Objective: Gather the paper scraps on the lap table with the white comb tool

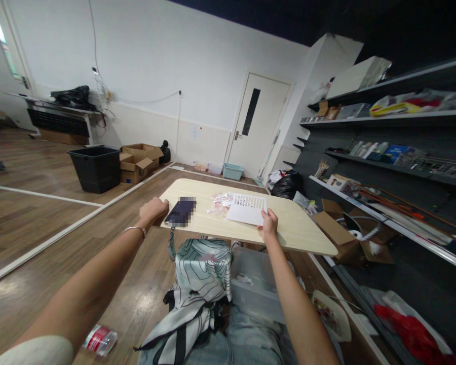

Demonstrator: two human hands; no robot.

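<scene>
My left hand rests at the near left edge of a small light wooden table, fingers curled closed, right beside a dark phone; I cannot make out anything in it. A thin bracelet sits on that wrist. My right hand pinches the near right corner of a white sheet printed with rows of small marks, which lies flat on the table. A pile of small pale pink and white pieces lies just left of the sheet.
A patterned cloth bag and a clear plastic bin stand under the table by my knees. A plastic bottle lies on the wooden floor at left. Shelves with clutter line the right wall; cardboard boxes stand below. Black bin at far left.
</scene>
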